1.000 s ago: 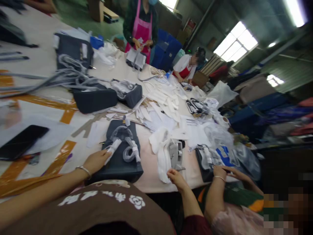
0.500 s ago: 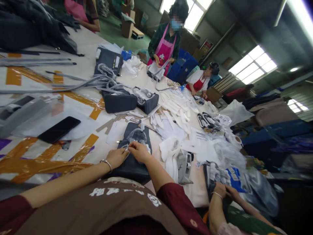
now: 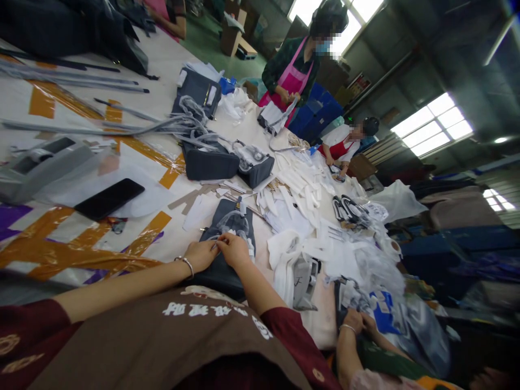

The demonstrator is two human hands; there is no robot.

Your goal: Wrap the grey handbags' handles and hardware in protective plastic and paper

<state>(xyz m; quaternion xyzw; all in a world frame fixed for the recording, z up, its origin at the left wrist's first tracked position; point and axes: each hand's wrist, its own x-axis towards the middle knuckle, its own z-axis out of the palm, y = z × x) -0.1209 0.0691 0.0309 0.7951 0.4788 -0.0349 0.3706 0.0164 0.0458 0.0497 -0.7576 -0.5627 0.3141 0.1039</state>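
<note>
A dark grey handbag [image 3: 228, 216] lies flat on the table edge in front of me, its handles wrapped in clear and white padding [image 3: 239, 223]. My left hand [image 3: 200, 254] and my right hand [image 3: 233, 250] meet over the bag's near end. Both are closed in a pinch on the wrapped handle, fingertips touching each other. A bracelet sits on my left wrist.
A tape dispenser [image 3: 304, 277] and white wrapping sheets [image 3: 292, 208] lie to the right. A black phone [image 3: 109, 198] and a grey dispenser [image 3: 38, 165] lie left. More dark bags [image 3: 209, 162] sit farther back. A co-worker's hands [image 3: 359, 323] work at my right; two people stand across the table.
My right hand came from the tape dispenser over to the bag and joined my left hand on the wrapped handle. The view swung left and up.
</note>
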